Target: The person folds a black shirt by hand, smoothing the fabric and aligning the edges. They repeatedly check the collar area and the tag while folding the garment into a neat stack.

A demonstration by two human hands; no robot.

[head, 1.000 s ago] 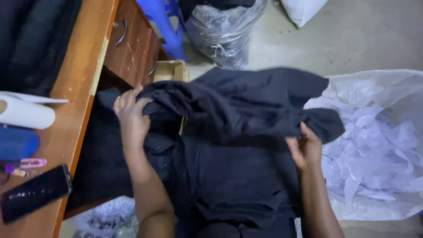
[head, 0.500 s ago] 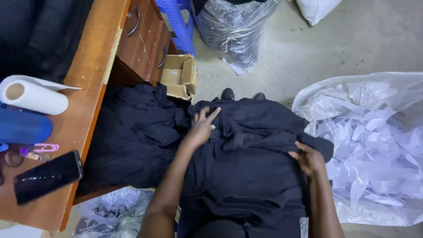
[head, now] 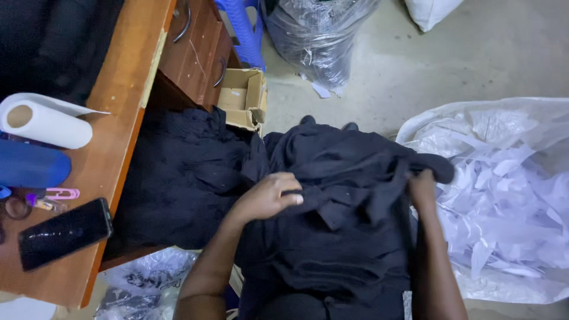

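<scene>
On the person's lap, the left hand (head: 269,198) presses flat on the dark shirt (head: 344,207) while the right hand (head: 422,185) pinches its edge, mid-fold, so smoothing seems due.

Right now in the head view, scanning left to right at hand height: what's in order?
Black phone on the wooden desk → pile of dark garments beside the desk → left hand on the black garment → right hand → clear plastic bag of white scraps.
</scene>
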